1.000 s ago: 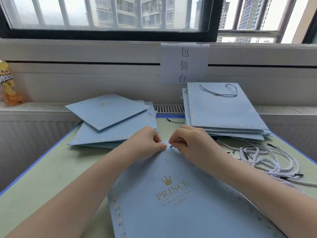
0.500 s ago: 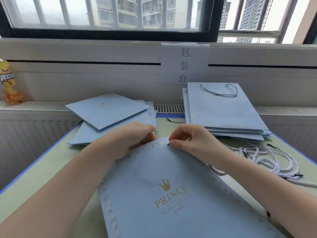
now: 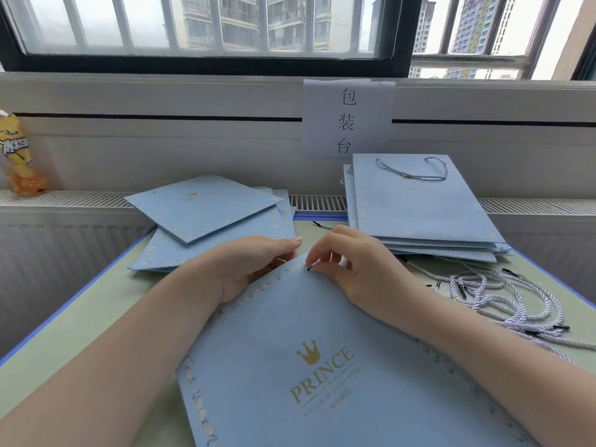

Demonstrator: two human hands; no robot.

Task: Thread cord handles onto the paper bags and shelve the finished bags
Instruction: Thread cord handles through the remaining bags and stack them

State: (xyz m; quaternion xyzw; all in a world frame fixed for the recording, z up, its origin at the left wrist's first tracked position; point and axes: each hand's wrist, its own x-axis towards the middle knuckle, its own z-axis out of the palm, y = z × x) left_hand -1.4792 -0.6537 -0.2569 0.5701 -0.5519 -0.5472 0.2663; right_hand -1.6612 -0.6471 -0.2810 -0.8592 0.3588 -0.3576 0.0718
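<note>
A flat light-blue paper bag with a gold crown and "PRINCE" print lies on the table in front of me, its top edge pointing away. My left hand holds the bag's top edge, fingers reaching under it. My right hand pinches the black tip of a cord at a hole near that top edge. The rest of this cord is hidden under my right hand. To the right lies a loose bundle of white-and-blue twisted cords.
A stack of blue bags without handles lies at the back left. A stack of bags with a cord handle on top sits at the back right. A paper sign hangs on the wall; a yellow bottle stands on the ledge.
My left hand has let go of the pinch at the hole and slid to the bag's top edge. The bag has shifted slightly toward me. My right hand still pinches the cord tip.
</note>
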